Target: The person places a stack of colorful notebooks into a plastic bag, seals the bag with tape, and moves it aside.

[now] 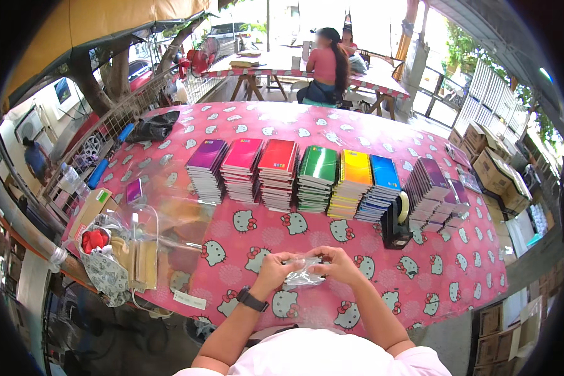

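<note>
My left hand (274,271) and my right hand (338,266) pinch a crinkled clear plastic bag (302,276) between them, low over the near edge of the table. What else the bag may hold cannot be made out. Beyond my hands stands a row of notebook stacks: purple (205,169), pink (240,170), red (277,172), green (316,180), yellow (351,183) and blue (381,187). More purple notebooks (430,197) are piled at the right end. A black tape dispenser (396,229) sits in front of the blue stack.
Pink patterned cloth covers the table (232,294). On its left are clear plastic sheets (175,207), a patterned bag (103,269) and a cardboard box (93,213); a black plastic bag (153,127) lies farther back. Cartons (498,172) stand at right. People sit at a far table.
</note>
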Available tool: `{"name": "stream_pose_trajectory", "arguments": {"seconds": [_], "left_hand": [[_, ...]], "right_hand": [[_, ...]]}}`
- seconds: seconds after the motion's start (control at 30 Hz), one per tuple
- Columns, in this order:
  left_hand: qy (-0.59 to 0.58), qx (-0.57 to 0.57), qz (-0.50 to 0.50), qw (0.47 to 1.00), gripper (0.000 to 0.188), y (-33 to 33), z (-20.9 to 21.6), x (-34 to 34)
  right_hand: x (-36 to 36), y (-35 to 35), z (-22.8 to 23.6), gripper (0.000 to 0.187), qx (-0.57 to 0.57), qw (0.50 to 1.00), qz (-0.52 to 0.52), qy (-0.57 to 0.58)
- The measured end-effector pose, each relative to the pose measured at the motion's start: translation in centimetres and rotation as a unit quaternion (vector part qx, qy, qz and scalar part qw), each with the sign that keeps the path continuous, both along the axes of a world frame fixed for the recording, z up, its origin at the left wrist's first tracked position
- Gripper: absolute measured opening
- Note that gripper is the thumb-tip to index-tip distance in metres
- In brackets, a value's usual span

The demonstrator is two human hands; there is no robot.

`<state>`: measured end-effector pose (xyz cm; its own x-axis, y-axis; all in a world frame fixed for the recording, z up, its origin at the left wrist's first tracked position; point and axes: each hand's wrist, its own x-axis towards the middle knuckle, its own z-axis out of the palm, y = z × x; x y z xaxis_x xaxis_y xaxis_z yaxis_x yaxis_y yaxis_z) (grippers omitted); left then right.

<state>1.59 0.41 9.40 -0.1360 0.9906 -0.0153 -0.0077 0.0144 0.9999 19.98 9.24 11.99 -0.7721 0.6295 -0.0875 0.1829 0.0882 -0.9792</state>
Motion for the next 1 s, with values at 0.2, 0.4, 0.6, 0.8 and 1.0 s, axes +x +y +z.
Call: {"name": "stream_pose_trajectory", "arguments": {"seconds": [0.2,0.4,0.6,0.8,1.0], "left_hand": [[0.029,0.148,-0.043,0.988,0.031,-2.0,2.8,-0.2],[0.342,0.265,0.020,0.901,0.032,-2.8,0.2,0.3],[0.313,0.254,0.062,0.913,0.021,-2.8,-1.2,0.8],[0.283,0.260,0.069,0.921,0.015,-2.6,-1.6,0.6],[0.234,0.265,0.058,0.934,0.022,-2.5,-2.5,0.9]], "right_hand": [[1.3,-1.5,1.6,0.055,0.247,0.966,0.061,0.043],[1.2,-3.5,-0.3,0.050,0.417,0.909,0.009,0.020],[1.0,-4.6,-0.9,0.030,0.432,0.897,-0.086,0.035],[0.5,-5.1,-0.2,0.024,0.393,0.903,-0.154,0.074],[1.2,-5.4,0.8,0.024,0.471,0.875,-0.107,-0.036]]}}
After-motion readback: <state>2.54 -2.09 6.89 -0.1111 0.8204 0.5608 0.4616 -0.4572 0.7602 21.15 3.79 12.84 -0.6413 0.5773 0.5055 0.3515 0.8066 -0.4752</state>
